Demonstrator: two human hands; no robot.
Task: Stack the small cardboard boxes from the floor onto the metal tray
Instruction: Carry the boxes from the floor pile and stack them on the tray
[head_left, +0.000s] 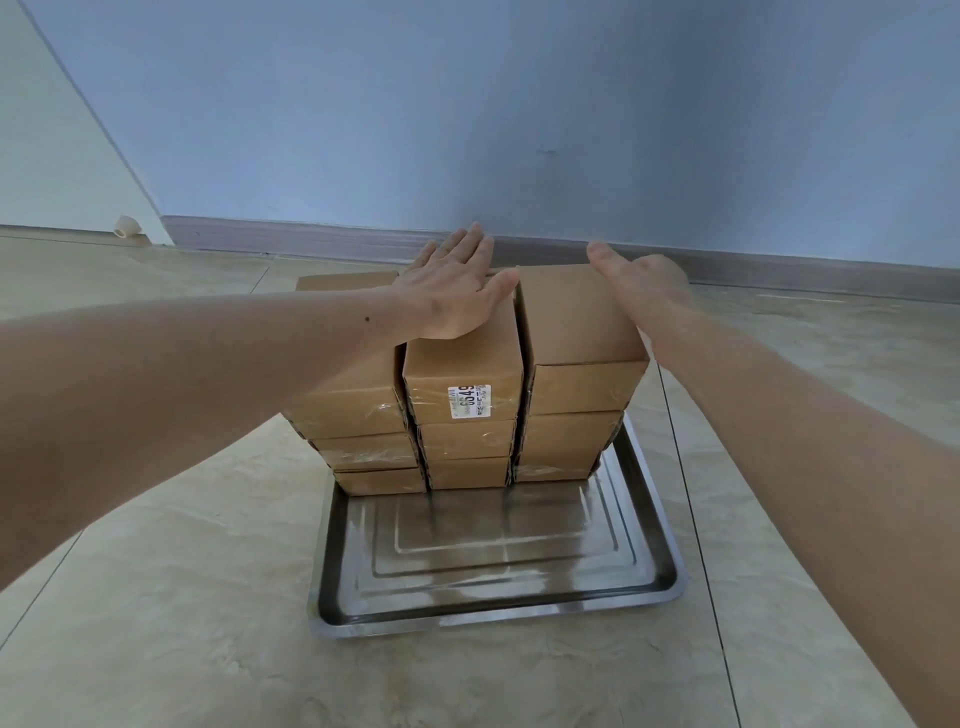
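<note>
Three side-by-side stacks of small brown cardboard boxes stand on the far half of a metal tray on the floor. The right stack is one box taller than the other two. A white label marks the middle stack's top box. My left hand lies flat, fingers spread, on top of the middle stack, its thumb touching the right stack's top box. My right hand rests against the right side of that top box, thumb over its far edge, fingers hidden behind it.
The near half of the tray shows bare ribbed metal. Beige tiled floor surrounds it. A blue wall with a grey skirting board runs just behind the stacks. A small white cylindrical object sits at the wall's foot, far left.
</note>
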